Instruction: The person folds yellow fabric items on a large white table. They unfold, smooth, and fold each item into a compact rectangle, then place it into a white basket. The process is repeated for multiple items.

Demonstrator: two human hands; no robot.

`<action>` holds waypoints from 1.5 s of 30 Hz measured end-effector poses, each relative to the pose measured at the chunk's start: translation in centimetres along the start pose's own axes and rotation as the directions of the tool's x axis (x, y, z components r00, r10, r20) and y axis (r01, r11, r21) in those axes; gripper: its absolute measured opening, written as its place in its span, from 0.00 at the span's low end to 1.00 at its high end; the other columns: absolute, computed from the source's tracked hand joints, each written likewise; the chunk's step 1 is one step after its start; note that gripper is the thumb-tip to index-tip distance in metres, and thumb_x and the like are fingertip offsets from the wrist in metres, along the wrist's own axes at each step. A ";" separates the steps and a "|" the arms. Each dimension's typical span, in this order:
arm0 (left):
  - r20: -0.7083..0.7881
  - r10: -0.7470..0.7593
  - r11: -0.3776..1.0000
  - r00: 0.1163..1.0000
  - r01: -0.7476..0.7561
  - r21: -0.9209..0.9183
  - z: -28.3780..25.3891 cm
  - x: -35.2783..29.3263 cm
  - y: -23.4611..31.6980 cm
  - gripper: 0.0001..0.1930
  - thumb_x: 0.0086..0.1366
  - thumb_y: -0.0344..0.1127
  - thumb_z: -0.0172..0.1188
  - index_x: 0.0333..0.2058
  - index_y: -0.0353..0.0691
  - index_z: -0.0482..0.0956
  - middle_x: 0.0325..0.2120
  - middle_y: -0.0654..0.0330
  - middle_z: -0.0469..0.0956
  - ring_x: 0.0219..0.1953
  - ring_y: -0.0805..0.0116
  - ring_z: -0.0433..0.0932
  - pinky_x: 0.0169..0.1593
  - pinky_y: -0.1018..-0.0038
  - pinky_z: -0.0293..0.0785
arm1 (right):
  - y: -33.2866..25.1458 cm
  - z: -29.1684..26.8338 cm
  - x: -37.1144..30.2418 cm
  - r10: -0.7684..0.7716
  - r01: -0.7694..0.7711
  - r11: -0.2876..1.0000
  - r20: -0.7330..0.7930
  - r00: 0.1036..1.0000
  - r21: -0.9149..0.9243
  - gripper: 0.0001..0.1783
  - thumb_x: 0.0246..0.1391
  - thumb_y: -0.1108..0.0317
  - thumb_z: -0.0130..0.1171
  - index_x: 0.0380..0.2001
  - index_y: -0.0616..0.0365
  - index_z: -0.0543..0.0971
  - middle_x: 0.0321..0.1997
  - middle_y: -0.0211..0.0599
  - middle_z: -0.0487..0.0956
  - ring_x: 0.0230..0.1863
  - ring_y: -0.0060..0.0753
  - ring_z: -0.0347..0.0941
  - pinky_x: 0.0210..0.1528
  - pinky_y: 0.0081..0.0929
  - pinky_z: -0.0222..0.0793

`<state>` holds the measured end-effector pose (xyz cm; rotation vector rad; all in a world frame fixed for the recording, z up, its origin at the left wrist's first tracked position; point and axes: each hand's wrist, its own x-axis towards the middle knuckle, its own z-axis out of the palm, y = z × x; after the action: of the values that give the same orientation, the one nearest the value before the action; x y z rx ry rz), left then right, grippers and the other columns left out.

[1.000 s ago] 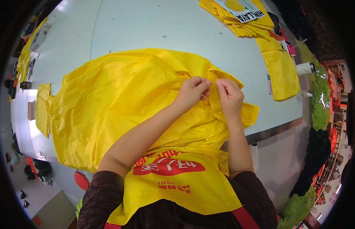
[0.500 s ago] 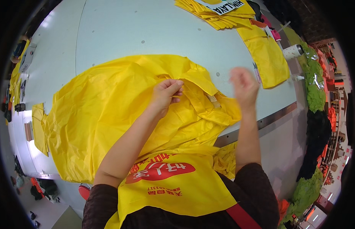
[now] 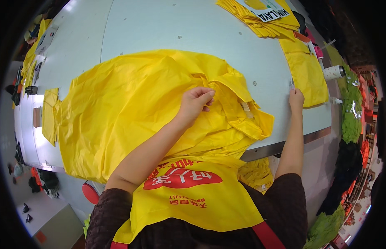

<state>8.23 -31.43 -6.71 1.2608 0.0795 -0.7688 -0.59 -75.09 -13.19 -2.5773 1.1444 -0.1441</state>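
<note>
A large yellow garment (image 3: 126, 108) of thin, crinkled fabric is spread over the table in front of me, with a pale label (image 3: 246, 107) showing among its folds on the right. Over its gathered part is my left hand (image 3: 195, 104), thumb and forefinger pressed together; whatever is between the fingertips is too small to make out. My right hand (image 3: 296, 98) is stretched out to the right, its fingers closed round small thread snips (image 3: 291, 84) that lie beside a folded yellow piece (image 3: 308, 79). Most of the snips is hidden by that hand.
A stack of folded yellow pieces (image 3: 259, 20) lies at the far right, under a printed sheet. A white cup (image 3: 334, 73) and a small bottle (image 3: 336, 101) stand near the table's right edge. More yellow fabric (image 3: 257, 174) is bunched below the table's front edge (image 3: 284, 143).
My right hand has moved right and down from above the table to the snips and closed on them. My left hand keeps its pinch over the garment. The whole view has shifted slightly.
</note>
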 end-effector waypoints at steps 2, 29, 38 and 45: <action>-0.001 0.035 0.999 0.999 -0.035 0.025 0.1 -0.2 -0.2 0.07 0.61 0.37 0.60 0.34 0.40 0.77 0.24 0.68 0.75 0.26 0.82 0.72 0.27 0.84 0.69 | -1.7 -2.1 -1.7 0.032 -0.115 0.815 0.155 0.987 0.567 0.13 0.57 0.66 0.44 0.36 0.63 0.75 0.34 0.44 0.76 0.24 0.31 0.71 0.25 0.27 0.66; -0.002 0.126 0.990 0.992 -0.125 0.064 -1.3 0.1 -0.6 0.07 0.61 0.34 0.59 0.34 0.37 0.76 0.22 0.67 0.74 0.24 0.82 0.71 0.27 0.84 0.68 | -22.0 -0.3 -19.4 -0.335 -0.494 0.554 0.722 0.605 0.671 0.18 0.64 0.52 0.40 0.30 0.53 0.70 0.16 0.20 0.62 0.11 0.10 0.47 0.12 0.13 0.41; 0.044 0.129 0.989 0.991 -0.132 0.068 -1.3 0.2 -0.7 0.07 0.61 0.34 0.58 0.33 0.37 0.76 0.22 0.67 0.73 0.23 0.81 0.69 0.28 0.84 0.67 | -22.8 -0.7 -18.2 -0.415 -0.324 0.626 0.655 0.632 0.709 0.18 0.63 0.52 0.41 0.29 0.52 0.70 0.16 0.18 0.61 0.12 0.10 0.47 0.13 0.13 0.41; 0.038 0.085 0.993 0.996 -0.088 0.074 -2.0 -0.2 -0.8 0.07 0.62 0.35 0.58 0.34 0.38 0.76 0.21 0.68 0.72 0.22 0.81 0.69 0.27 0.83 0.67 | -21.7 -3.4 -18.4 -0.411 -0.359 0.550 0.619 0.670 0.754 0.18 0.63 0.53 0.42 0.30 0.55 0.71 0.16 0.20 0.62 0.14 0.10 0.50 0.14 0.12 0.44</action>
<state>8.37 -29.65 -7.96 1.3133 -0.0329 -0.7244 1.61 -48.66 -2.26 -1.4540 0.4644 0.2977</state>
